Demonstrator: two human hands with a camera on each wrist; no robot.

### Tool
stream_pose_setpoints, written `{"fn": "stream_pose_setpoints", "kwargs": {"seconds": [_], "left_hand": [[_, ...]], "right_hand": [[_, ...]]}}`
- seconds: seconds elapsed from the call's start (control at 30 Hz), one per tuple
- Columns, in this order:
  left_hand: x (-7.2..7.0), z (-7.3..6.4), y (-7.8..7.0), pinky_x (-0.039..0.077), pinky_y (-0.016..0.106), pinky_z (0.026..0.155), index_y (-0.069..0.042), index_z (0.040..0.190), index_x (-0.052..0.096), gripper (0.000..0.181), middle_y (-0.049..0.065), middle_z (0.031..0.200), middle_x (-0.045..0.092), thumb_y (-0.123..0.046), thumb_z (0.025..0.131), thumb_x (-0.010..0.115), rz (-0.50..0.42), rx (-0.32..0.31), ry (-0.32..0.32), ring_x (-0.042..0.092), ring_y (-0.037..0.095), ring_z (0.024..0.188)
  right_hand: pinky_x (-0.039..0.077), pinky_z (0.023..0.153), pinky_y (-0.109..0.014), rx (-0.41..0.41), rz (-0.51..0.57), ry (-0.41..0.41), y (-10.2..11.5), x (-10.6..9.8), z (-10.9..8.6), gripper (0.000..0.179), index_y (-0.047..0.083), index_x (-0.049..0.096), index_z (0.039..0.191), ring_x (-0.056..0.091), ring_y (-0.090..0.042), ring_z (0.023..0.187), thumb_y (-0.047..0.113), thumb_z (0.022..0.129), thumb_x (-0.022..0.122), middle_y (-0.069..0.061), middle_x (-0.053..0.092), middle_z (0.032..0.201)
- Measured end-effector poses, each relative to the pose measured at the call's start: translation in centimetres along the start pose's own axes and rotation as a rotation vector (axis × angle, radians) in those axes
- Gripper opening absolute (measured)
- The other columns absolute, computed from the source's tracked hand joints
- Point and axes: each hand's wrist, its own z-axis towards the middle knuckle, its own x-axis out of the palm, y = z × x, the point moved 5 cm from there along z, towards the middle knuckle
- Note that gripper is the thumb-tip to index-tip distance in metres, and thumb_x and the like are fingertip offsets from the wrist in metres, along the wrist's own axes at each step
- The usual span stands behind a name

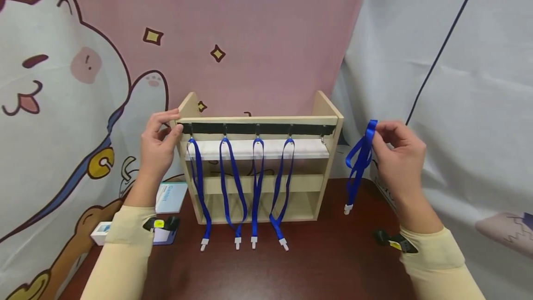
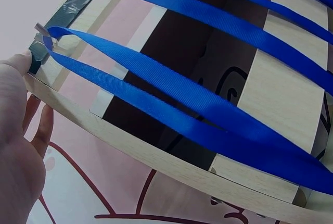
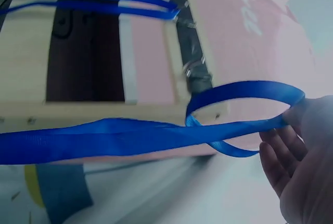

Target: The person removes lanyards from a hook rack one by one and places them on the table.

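Note:
A small wooden shelf rack (image 1: 331,152) stands on the dark table with a black strip (image 1: 241,128) of metal hooks along its top front. My left hand (image 1: 159,140) grips its upper left corner, thumb in front and fingers behind, as the left wrist view also shows. Several blue lanyards (image 1: 234,170) hang by their loops from the hooks, white clips at the bottom. The rightmost hook (image 1: 323,139) is bare. Right of the rack, my right hand (image 1: 397,152) pinches another blue lanyard (image 1: 361,165) near its top; part of the strap loops out and the white clip (image 1: 348,209) dangles.
A light blue booklet (image 1: 171,197) lies left of the rack, with a small white box (image 1: 100,234) nearer me, partly behind my left sleeve. The reddish-brown table (image 1: 250,277) spreads in front. Printed cloth (image 1: 270,36) hangs behind and at both sides.

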Motion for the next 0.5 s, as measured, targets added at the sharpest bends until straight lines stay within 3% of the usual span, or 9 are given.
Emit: {"fn": "stream_pose_setpoints", "kwargs": {"seconds": [0.2,0.5], "left_hand": [[-0.1,-0.1,-0.4,0.047,0.029,0.107,0.001,0.135,0.069,0.026,0.010,0.149,0.064,-0.004,0.110,0.067,0.000,0.006,-0.009,0.057,0.018,0.138],[-0.2,0.1,0.3,0.048,0.029,0.106,-0.002,0.135,0.072,0.027,0.007,0.148,0.065,-0.004,0.107,0.071,-0.023,0.021,0.000,0.057,0.017,0.138]], "right_hand": [[0.047,0.068,-0.013,0.098,-0.116,0.110,-3.7,-0.6,0.3,0.008,-0.003,0.080,0.108,0.063,-0.002,0.073,0.000,0.101,0.078,0.012,0.072,0.090],[0.051,0.068,-0.012,0.242,-0.190,0.323,-9.8,-0.1,0.1,0.013,-0.004,0.078,0.112,0.065,-0.002,0.075,0.007,0.105,0.074,-0.007,0.077,0.091]]}}
